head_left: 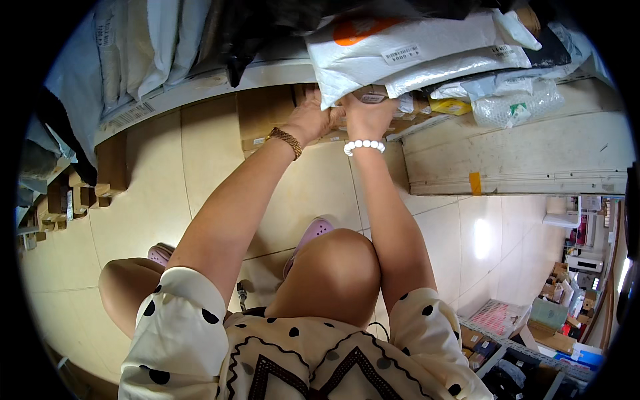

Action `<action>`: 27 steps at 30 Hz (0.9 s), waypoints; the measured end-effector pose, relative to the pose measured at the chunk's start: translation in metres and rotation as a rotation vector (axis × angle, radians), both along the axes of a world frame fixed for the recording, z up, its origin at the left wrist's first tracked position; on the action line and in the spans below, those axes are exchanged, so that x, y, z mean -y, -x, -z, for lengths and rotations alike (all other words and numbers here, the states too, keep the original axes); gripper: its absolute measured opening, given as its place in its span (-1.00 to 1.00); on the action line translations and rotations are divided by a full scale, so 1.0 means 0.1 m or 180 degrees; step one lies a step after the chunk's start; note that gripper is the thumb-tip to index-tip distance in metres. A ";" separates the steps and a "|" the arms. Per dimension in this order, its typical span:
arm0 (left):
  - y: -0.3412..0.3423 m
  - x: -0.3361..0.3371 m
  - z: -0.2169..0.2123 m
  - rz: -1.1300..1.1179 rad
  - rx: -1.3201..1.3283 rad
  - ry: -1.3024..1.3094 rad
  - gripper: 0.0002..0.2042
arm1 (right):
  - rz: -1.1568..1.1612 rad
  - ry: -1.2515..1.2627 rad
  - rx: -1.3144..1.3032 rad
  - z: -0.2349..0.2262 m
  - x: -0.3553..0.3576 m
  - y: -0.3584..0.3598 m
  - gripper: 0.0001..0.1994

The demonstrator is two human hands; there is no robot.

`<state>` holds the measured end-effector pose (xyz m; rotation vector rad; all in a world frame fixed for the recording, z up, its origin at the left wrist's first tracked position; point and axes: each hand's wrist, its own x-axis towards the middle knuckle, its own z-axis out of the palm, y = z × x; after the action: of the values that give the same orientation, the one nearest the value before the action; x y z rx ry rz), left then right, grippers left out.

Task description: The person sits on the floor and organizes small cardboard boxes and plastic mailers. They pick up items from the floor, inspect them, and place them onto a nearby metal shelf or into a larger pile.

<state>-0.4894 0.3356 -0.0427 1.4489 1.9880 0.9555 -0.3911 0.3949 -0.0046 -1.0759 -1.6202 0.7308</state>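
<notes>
My left hand (310, 119), with a gold bracelet on the wrist, and my right hand (365, 113), with a white bead bracelet, reach up together under a white plastic mailer bag (400, 50) on a shelf. Both hands grip the lower edge of that bag and touch a small brown parcel (371, 95) just beneath it. The fingertips are hidden behind the bag. More white and clear wrapped parcels (510, 107) lie to the right of it on the same shelf.
A white shelf edge (173, 93) runs along the upper left with grey and white bags (147, 40) stacked above it. Cardboard boxes (80, 193) stand at the left on the tiled floor. A low white ledge (533, 160) lies at right; cluttered boxes (560, 313) fill the lower right.
</notes>
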 end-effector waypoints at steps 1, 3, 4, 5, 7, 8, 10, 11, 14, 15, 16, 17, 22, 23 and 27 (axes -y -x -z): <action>0.01 0.02 -0.01 0.0002 -0.0007 0.0072 -0.48 | 0.0170 0.0101 0.0047 0.00 0.04 0.02 -0.21; 0.02 0.04 -0.05 -0.0061 -0.0035 0.0091 -0.49 | 0.0476 0.0265 0.0150 0.02 0.10 0.06 -0.21; 0.07 0.12 -0.36 0.0208 0.0105 0.0256 -0.45 | 0.0527 0.0473 0.0538 0.01 0.06 0.04 -0.22; 0.12 0.19 -0.29 0.0084 0.0767 -0.0100 -0.48 | 0.0272 0.0347 0.0250 -0.03 0.08 0.12 -0.23; 0.08 0.04 0.00 -0.0151 0.0593 -0.0211 -0.33 | 0.0104 -0.0338 0.0835 0.22 -0.04 0.05 -0.40; 0.07 -0.08 0.17 -0.0281 0.0330 -0.0105 -0.25 | 0.0058 -0.0707 0.1100 0.35 -0.10 0.02 -0.48; -0.06 -0.20 0.10 -0.0315 -0.0036 0.0571 -0.08 | -0.0021 -0.0410 0.0432 0.33 -0.20 -0.20 -0.35; -0.01 -0.08 0.10 -0.0389 -0.0048 0.0481 -0.04 | -0.0079 -0.0327 0.0172 0.23 -0.09 -0.07 -0.37; 0.04 0.47 -0.29 0.0149 -0.0403 0.0600 -0.11 | -0.0429 -0.0083 0.0507 0.20 -0.18 -0.28 -0.43; 0.11 0.69 -0.33 0.0279 -0.0506 0.0416 -0.14 | -0.0653 -0.0042 0.0222 0.28 -0.26 -0.35 -0.46; 0.26 0.96 -0.29 0.0447 -0.0663 0.0282 -0.15 | -0.0856 0.0324 0.0465 0.26 -0.20 -0.35 -0.44; 0.36 1.19 -0.22 0.0627 -0.0861 0.0130 -0.16 | -0.1042 0.0657 0.0686 0.24 -0.18 -0.45 -0.41; 1.28 2.91 -0.14 0.1338 -0.1051 0.0649 -0.21 | -0.1428 0.1369 0.2503 0.16 0.19 -1.01 -0.46; 1.49 3.29 -0.14 0.1190 -0.1007 0.1078 -0.24 | -0.1702 0.2012 0.2262 0.07 0.32 -1.06 -0.50; 2.39 4.63 0.39 -0.0401 -0.0149 0.2385 -0.07 | -0.2196 0.2277 0.2732 -0.55 1.14 -1.00 -0.59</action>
<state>-0.7284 -0.1272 -0.0816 0.9316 2.1482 0.1577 -0.2915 0.2806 0.0499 -1.4485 -2.6320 1.5181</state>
